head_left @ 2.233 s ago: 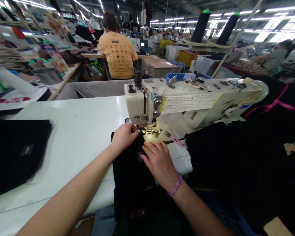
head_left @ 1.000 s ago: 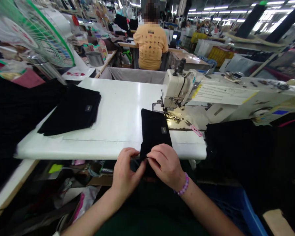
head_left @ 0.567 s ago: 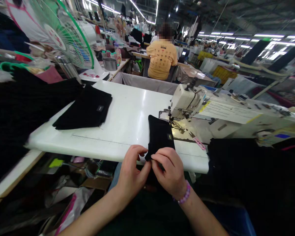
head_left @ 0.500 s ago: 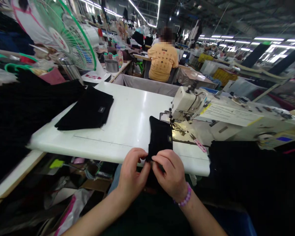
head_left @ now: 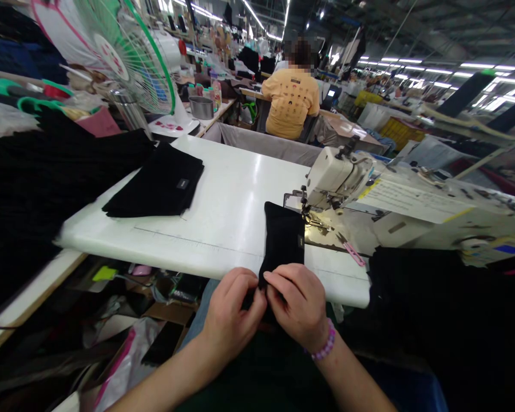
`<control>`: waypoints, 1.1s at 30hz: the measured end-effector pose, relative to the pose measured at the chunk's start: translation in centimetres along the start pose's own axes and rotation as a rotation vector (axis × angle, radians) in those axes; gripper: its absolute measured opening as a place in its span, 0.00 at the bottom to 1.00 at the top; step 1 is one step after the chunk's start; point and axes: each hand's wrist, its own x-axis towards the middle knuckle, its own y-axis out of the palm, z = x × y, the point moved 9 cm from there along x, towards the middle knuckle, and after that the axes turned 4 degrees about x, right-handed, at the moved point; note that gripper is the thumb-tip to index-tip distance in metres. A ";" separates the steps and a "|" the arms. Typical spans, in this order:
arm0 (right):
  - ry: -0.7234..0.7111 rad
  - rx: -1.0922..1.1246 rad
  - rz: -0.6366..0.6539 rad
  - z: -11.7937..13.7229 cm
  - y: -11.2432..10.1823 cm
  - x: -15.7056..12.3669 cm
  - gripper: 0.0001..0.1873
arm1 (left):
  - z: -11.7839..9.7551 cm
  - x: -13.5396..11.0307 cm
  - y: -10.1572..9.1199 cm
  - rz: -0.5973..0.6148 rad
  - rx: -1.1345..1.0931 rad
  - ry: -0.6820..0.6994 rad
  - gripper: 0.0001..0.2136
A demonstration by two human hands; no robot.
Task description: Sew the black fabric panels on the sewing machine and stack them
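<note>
A black fabric piece [head_left: 283, 234] with a small label at its right edge lies on the white sewing table [head_left: 236, 194], hanging toward me over the front edge. My left hand [head_left: 236, 300] pinches its near left corner. Right beside it, my right hand [head_left: 298, 297], with a purple bead bracelet at the wrist, pinches the same near end, fingertips almost touching the left ones. The far right edge of the fabric lies by the presser foot of the sewing machine [head_left: 330, 177], and I cannot tell whether it is under the foot.
Pink-handled thread snips [head_left: 352, 252] lie right of the needle area. A stack of black labelled pieces [head_left: 158, 183] sits on the table's left, beside a large dark cloth heap [head_left: 47, 189]. A fan [head_left: 129, 63] stands behind. Ahead sits a person in a yellow shirt [head_left: 292, 103].
The view has shifted slightly, moving the scene a little to the right. Both hands keep their pinch on the black fabric's near end, with the fingertips a touch lower.
</note>
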 end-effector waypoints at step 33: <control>-0.015 -0.010 0.045 0.5 0.0 -0.3 0.11 | -0.5 0.6 -0.1 0.062 -0.011 -0.051 0.09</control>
